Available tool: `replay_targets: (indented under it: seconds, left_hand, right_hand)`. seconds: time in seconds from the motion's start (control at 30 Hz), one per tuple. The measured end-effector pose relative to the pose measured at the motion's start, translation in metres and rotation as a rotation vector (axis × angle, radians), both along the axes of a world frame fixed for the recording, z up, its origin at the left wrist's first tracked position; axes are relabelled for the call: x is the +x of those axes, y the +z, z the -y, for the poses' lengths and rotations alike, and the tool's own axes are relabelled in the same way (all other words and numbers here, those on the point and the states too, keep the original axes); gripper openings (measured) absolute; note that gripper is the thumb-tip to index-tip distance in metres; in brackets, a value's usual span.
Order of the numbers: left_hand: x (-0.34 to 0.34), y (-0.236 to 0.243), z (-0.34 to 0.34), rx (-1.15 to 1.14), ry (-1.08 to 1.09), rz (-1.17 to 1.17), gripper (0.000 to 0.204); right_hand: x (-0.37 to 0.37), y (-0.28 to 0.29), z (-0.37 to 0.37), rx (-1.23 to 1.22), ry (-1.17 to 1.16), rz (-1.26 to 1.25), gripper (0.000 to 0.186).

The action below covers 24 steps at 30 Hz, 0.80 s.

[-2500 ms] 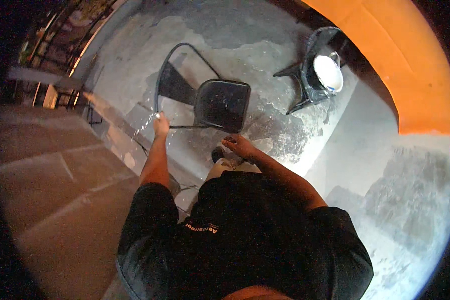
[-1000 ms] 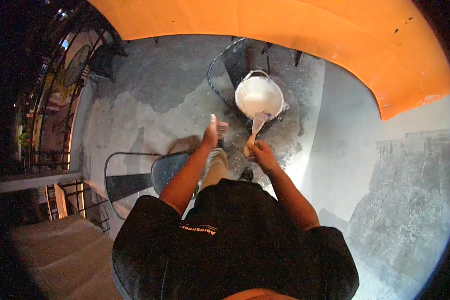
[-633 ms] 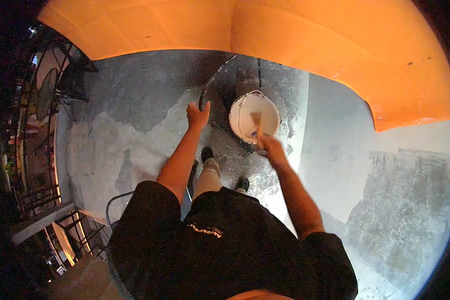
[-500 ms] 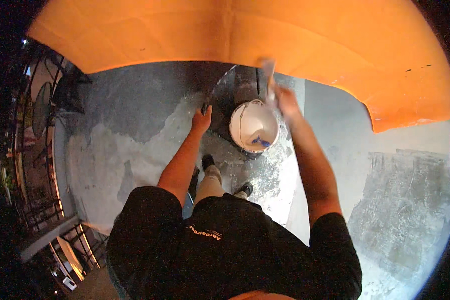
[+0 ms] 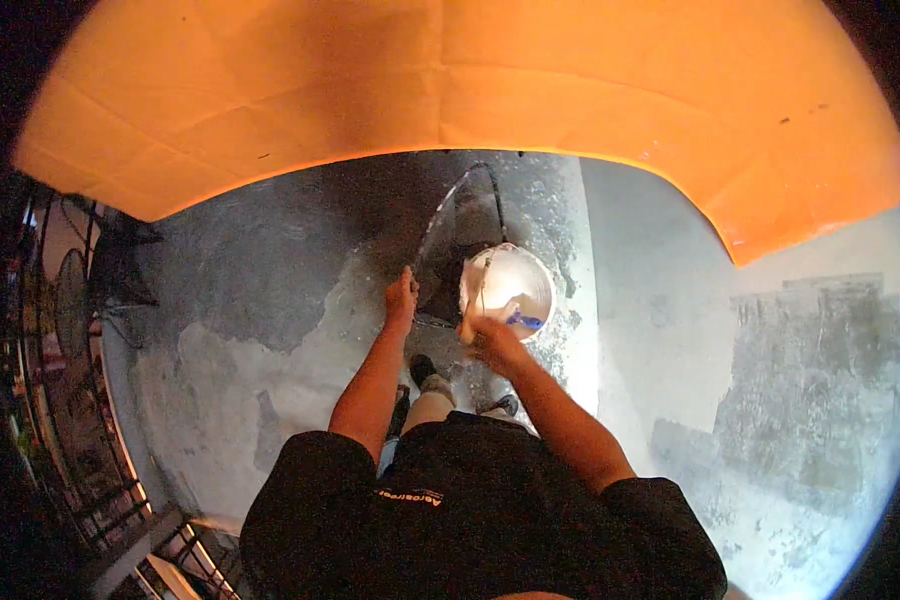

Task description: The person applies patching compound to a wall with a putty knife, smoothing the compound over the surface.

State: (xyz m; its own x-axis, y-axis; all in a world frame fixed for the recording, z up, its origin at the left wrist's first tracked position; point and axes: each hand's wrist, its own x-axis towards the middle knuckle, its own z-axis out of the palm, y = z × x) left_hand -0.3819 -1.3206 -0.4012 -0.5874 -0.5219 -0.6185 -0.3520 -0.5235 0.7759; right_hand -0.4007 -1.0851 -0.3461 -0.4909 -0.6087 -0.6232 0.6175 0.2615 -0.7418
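Half a second back our brush (image 5: 467,322) was up by the orange panel (image 5: 440,90); then it dropped, fingers of our right hand (image 5: 496,346) wrapped round it, white bucket (image 5: 522,272) just beyond them, so back within dipping reach. Our left hand (image 5: 401,298) looked curled round the black chair frame (image 5: 500,205).

one short line of small orange lettering (image 5: 410,497) printed across front of black shirt (image 5: 490,545)

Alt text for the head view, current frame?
A person's right hand holds a tan-handled tool at the left rim of a white bucket; the left hand grips a dark chair frame. An orange sheet arches across the top.
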Motion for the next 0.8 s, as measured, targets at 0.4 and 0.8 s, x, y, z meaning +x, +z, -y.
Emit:
replay_targets:
  seconds: [0.4, 0.8]
  left_hand:
    - [0.019, 0.017, -0.005, -0.314, 0.001, 0.437, 0.075]
    - [0.063, 0.044, 0.045, -0.376, 0.247, 0.563, 0.070]
  right_hand:
    - [0.043, 0.058, -0.030, 0.100, 0.075, -0.118, 0.032]
    - [0.017, 0.098, -0.032, -0.101, 0.282, -0.023, 0.028]
